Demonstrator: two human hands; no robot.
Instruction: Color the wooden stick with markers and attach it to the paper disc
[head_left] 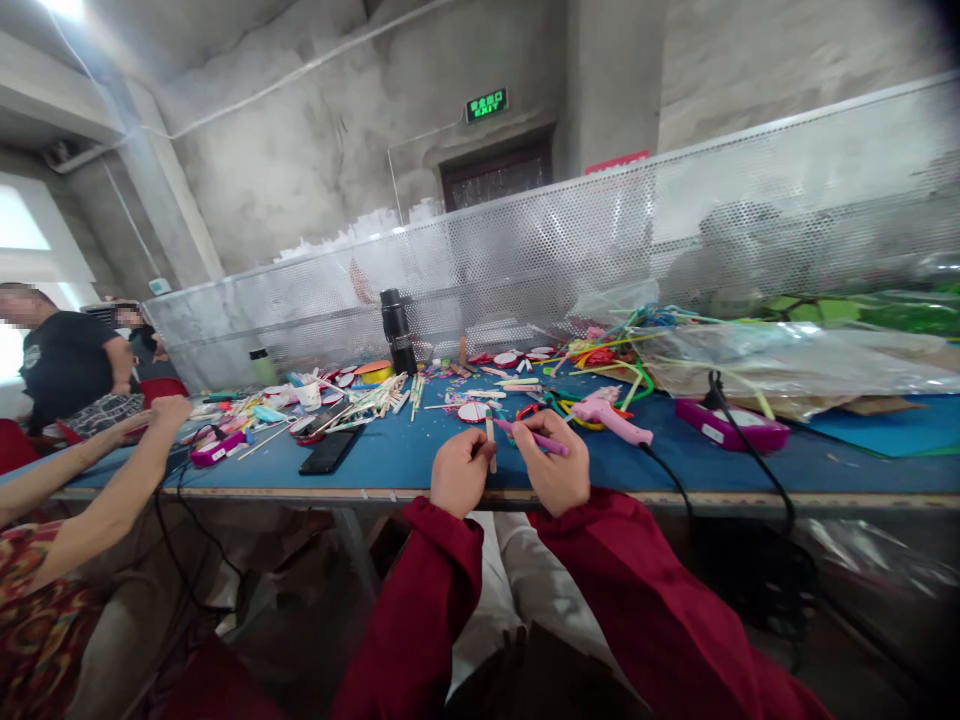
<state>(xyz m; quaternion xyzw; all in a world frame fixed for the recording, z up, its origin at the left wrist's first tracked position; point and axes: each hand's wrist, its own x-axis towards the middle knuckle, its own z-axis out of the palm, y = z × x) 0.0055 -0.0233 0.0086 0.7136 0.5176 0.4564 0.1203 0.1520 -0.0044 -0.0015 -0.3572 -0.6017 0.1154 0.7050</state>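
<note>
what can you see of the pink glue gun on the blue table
The pink plastic hot glue gun lies on its side on the blue table top, just beyond the right hand, which does not touch it. Its body runs lengthwise from upper left to lower right. A black cord leaves its lower right end and drops over the table's front edge. Behind it sits a tangle of coloured tubes. Which end is the nozzle is too small to tell.
</note>
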